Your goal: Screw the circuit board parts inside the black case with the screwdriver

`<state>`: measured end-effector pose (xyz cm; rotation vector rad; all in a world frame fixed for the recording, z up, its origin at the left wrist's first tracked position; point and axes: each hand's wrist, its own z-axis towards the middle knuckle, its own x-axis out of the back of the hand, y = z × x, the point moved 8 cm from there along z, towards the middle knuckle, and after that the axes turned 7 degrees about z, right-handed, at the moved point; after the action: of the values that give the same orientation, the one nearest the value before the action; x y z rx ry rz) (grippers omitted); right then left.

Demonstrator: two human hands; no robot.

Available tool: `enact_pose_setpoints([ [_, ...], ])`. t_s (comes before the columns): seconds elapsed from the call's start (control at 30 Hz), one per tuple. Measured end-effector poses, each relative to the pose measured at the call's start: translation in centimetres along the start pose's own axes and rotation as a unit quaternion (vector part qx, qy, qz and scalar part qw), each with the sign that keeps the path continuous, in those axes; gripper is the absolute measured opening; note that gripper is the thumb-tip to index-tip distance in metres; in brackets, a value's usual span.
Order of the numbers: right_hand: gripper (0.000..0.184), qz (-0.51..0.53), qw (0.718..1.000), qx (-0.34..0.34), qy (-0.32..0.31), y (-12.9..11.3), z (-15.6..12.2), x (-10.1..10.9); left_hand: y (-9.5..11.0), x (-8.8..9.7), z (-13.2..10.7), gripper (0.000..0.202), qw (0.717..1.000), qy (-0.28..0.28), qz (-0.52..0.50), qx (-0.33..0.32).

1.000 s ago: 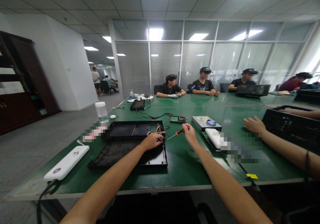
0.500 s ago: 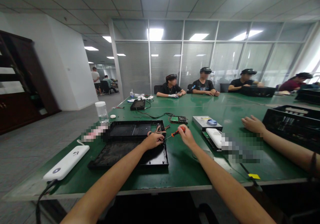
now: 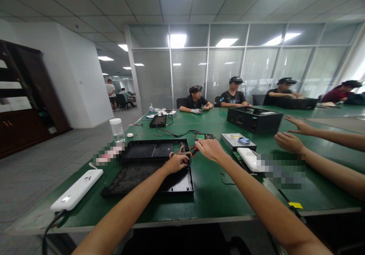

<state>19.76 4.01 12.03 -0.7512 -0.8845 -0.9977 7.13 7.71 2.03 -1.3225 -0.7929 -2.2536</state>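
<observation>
The black plastic casing point(image 3: 171, 186) lies opened out, its two shallow halves one behind the other. At its right side my left hand point(image 3: 175, 164) is closed, fingertips pinched together beside a bundle of coloured wires point(image 3: 179, 153); what they hold is hidden. My right hand point(image 3: 210, 149) grips a screwdriver point(image 3: 195, 151) with a red and orange handle, just right of those wires. Most of the handle is covered by the fingers, and the screwdriver's tip cannot be made out. Behind the right hand lies a green circuit board point(image 3: 201, 137), partly hidden.
Right of my arm sit a silver drive box point(image 3: 232, 141) and a white power bank point(image 3: 248, 159). A black computer case point(image 3: 251, 120) stands farther back, near a co-worker's hands point(image 3: 289, 141). Leftward are another white power bank point(image 3: 78, 189) and a clear jar point(image 3: 117, 131).
My right hand has moved left and turned over the screwdriver, hiding more of it. My left hand stays by the casing. The black computer case has shifted away from the co-worker, whose second hand now shows.
</observation>
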Motion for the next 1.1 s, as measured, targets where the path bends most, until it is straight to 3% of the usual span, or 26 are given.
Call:
enact_pose_setpoints([
  [0.17, 0.044, 0.007, 0.993, 0.068, -0.1, -2.9, 1.5, 0.0, -0.2, -0.1, 0.2, 0.026, 1.0, -0.002, -0.014, 0.012],
  [0.3, 0.061, -0.077, 0.992, 0.021, -0.096, -3.6, 2.1, 1.0, -0.4, 0.0, 0.3, 0.026, 0.999, -0.002, -0.035, 0.025],
  [0.43, 0.043, -0.05, 0.988, 0.067, -0.127, -5.2, 2.1, 1.2, -0.5, 0.2, 0.4, 0.022, 0.998, -0.009, -0.046, 0.034],
  [0.53, 0.044, -0.068, 0.984, 0.091, -0.135, -6.1, 2.3, 1.0, -0.6, 0.4, 0.4, 0.019, 0.998, -0.012, -0.051, 0.033],
  [0.63, 0.057, -0.112, 0.986, 0.058, -0.106, -6.3, 2.7, 0.9, -0.8, 0.5, 0.5, 0.017, 0.998, -0.011, -0.054, 0.037],
  [0.8, 0.04, -0.077, 0.983, 0.119, -0.121, -7.3, 3.5, 0.5, -1.5, 0.5, 0.6, 0.013, 0.997, -0.012, -0.042, 0.057],
  [0.93, 0.057, -0.082, 0.982, 0.091, -0.144, -6.2, 4.5, 0.6, -1.4, 0.6, 0.6, 0.015, 0.998, -0.024, -0.046, 0.045],
  [1.1, 0.051, -0.044, 0.983, 0.092, -0.152, -5.0, 4.4, 0.4, -1.5, 0.6, 0.6, 0.019, 0.997, -0.043, -0.045, 0.056],
])
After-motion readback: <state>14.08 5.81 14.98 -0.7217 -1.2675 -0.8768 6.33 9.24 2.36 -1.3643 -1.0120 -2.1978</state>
